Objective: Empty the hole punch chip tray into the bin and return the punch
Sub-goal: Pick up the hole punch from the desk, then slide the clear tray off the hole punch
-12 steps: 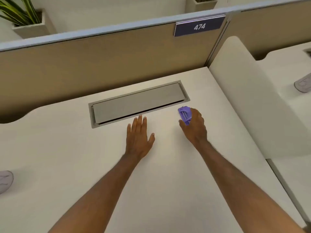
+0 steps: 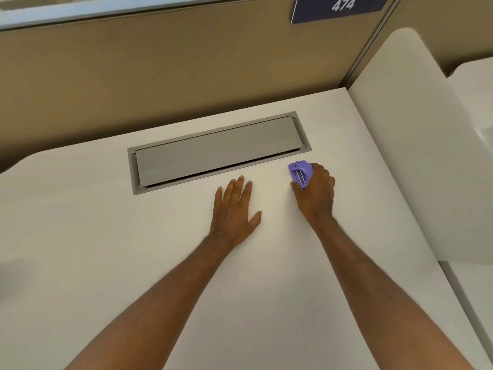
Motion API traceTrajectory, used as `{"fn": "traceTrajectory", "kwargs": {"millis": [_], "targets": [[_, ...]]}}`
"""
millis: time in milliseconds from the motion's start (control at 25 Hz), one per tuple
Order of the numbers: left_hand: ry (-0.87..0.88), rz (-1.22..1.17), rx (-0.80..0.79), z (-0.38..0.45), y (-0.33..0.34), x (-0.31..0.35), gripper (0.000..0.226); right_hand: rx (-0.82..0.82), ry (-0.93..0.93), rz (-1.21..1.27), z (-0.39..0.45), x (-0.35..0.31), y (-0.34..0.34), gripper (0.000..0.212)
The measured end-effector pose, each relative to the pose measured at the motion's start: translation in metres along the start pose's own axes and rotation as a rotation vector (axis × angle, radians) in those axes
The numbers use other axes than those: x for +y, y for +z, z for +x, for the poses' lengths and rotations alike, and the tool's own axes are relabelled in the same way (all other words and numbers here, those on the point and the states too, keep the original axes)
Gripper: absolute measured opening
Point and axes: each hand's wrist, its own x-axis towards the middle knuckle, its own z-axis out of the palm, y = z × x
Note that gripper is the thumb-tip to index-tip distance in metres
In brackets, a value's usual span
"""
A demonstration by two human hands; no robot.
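A small purple hole punch (image 2: 299, 174) sits at the back right of the white desk (image 2: 106, 249), just right of the grey cable flap. My right hand (image 2: 316, 192) is wrapped around its right side, fingers curled over it, so much of the punch is hidden. Left of it, my left hand (image 2: 234, 212) lies flat on the desk with its fingers spread slightly, holding nothing. No bin is in view.
A grey recessed cable flap (image 2: 218, 150) runs across the back of the desk. A tan partition (image 2: 160, 76) with a blue "474" sign (image 2: 341, 6) rises behind. A white divider panel (image 2: 400, 129) borders the desk's right edge.
The view has moved closer and lower toward the desk. Both hands and the punch hold nearly the same places relative to the cable flap.
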Motion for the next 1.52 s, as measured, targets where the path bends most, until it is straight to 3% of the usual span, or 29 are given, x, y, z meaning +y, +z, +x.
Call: {"fn": "traceTrajectory", "kwargs": {"millis": [520, 680, 840, 920, 1120, 1280, 1520], "targets": [[-0.014, -0.04, -0.047, 0.003, -0.005, -0.001, 0.076, -0.007, 0.086, 0.202, -0.001, -0.001, 0.0, 0.05], [-0.131, -0.374, -0.056, 0.007, -0.023, 0.013, 0.069, -0.07, 0.203, 0.459, -0.015, -0.012, -0.001, 0.054], [-0.378, -1.103, -0.085, 0.002, -0.056, 0.027, 0.054, -0.304, 0.338, 0.82, -0.054, -0.044, -0.008, 0.05], [-0.438, -1.339, -0.125, -0.014, -0.072, 0.023, 0.042, -0.455, 0.398, 0.979, -0.078, -0.062, -0.016, 0.051], [-0.425, -1.548, -0.106, -0.077, -0.093, -0.012, 0.038, -0.611, 0.489, 1.222, -0.142, -0.103, -0.032, 0.05], [-0.407, -1.613, 0.002, -0.136, -0.107, -0.041, 0.027, -0.738, 0.515, 1.363, -0.198, -0.133, -0.034, 0.043], [-0.478, -1.767, 0.135, -0.213, -0.127, -0.072, 0.023, -0.822, 0.471, 1.382, -0.273, -0.169, -0.02, 0.035]]}}
